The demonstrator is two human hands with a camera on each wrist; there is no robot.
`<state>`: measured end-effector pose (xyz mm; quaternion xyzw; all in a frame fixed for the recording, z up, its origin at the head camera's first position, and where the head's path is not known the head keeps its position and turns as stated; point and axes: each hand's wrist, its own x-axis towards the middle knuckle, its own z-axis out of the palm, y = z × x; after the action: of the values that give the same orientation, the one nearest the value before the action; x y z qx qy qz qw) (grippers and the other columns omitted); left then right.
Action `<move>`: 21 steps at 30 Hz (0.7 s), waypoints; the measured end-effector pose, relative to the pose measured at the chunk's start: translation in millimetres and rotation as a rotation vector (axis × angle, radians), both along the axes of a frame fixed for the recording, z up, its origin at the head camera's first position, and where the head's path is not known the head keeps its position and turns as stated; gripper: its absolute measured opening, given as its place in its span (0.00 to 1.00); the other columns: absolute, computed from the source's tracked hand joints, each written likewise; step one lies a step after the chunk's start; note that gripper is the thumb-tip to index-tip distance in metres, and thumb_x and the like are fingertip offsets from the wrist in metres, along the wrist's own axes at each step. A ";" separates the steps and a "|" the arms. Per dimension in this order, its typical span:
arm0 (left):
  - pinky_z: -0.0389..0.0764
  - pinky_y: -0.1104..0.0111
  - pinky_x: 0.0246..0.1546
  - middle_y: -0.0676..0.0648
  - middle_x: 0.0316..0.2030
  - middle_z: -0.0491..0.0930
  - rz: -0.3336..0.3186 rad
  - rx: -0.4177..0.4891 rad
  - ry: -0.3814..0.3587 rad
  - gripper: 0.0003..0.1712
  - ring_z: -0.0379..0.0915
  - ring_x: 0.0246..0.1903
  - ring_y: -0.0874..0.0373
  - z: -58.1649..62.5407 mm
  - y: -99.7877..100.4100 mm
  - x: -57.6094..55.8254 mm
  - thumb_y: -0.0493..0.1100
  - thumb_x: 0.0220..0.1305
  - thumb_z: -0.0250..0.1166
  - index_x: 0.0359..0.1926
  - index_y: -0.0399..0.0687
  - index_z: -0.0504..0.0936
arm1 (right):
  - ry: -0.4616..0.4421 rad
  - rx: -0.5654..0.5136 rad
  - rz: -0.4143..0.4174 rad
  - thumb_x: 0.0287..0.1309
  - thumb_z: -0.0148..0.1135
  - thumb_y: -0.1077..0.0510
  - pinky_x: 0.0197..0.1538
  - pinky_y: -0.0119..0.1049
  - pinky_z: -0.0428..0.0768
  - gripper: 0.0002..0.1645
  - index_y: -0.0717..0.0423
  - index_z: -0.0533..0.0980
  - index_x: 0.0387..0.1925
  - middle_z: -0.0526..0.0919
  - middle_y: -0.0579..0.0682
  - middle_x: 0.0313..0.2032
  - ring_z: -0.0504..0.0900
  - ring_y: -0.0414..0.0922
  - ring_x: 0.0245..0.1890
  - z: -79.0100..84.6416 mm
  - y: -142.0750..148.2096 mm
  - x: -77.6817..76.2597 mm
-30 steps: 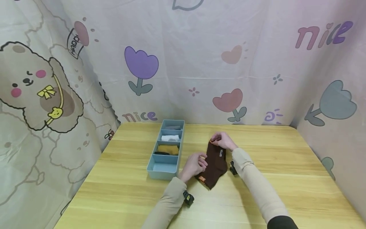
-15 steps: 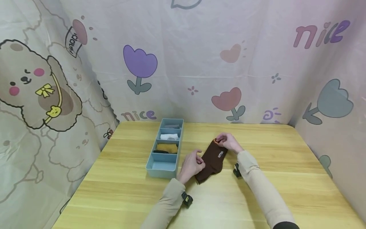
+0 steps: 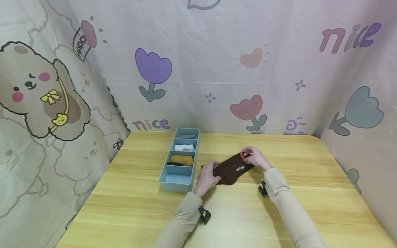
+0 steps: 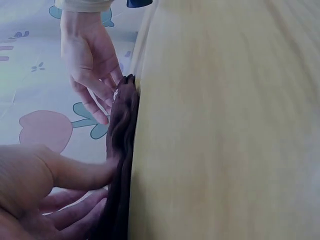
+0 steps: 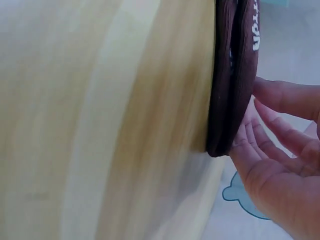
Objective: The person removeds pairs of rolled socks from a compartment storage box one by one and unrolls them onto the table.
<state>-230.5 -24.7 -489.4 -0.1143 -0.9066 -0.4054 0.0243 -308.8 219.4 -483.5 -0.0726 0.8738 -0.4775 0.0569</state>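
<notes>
Brown socks (image 3: 230, 170), marked "COTTON" in white with an orange edge at the cuff, lie flat and layered on the table. My left hand (image 3: 207, 177) holds the toe end. In the left wrist view its thumb presses on the dark fabric (image 4: 122, 125), the other fingers beside it. At the cuff end, my right hand (image 3: 256, 158) holds the orange edge between thumb and fingers. The right wrist view has the thumb and fingers of the right hand (image 5: 280, 135) against the layered edge of the brown socks (image 5: 235, 85). Part of the toe is hidden under the left hand.
Left of the hands stands a light-blue divided box (image 3: 176, 187). Grey, white and mustard folded cloth items lie in its separate compartments; the nearest compartment is bare. Beyond the back edge of the wooden table (image 3: 124, 206) hangs a printed curtain (image 3: 201, 62).
The socks have turned clockwise, the cuff moving right and the toe swinging left toward the box. The right hand has moved right and slightly nearer with the cuff; the left hand now covers the toe.
</notes>
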 end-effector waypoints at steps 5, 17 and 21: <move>0.60 0.50 0.75 0.38 0.58 0.81 -0.040 -0.045 0.022 0.33 0.75 0.61 0.42 -0.4 2.2 -2.7 0.21 0.52 0.60 0.62 0.38 0.74 | -0.032 0.006 -0.009 0.48 0.62 0.76 0.37 0.31 0.82 0.28 0.74 0.72 0.55 0.78 0.66 0.41 0.79 0.51 0.39 3.4 3.2 10.2; 0.64 0.48 0.72 0.37 0.65 0.76 -0.042 0.065 -0.014 0.41 0.70 0.67 0.41 -5.9 6.8 -15.4 0.17 0.47 0.53 0.66 0.37 0.70 | -0.192 -0.053 -0.035 0.54 0.62 0.77 0.35 0.34 0.87 0.32 0.77 0.66 0.61 0.71 0.52 0.29 0.82 0.42 0.26 5.6 7.2 30.4; 0.65 0.47 0.71 0.36 0.66 0.75 -0.054 0.108 -0.019 0.41 0.68 0.68 0.40 -8.4 8.0 -20.6 0.17 0.47 0.51 0.66 0.37 0.70 | -0.214 -0.077 -0.046 0.55 0.62 0.77 0.34 0.33 0.87 0.32 0.78 0.65 0.61 0.71 0.52 0.28 0.83 0.41 0.24 5.5 10.7 35.0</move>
<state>-251.1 -16.8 -497.9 -0.1334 -0.8803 -0.4552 0.0107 -273.7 230.1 -478.0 -0.0031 0.8451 -0.5170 0.1358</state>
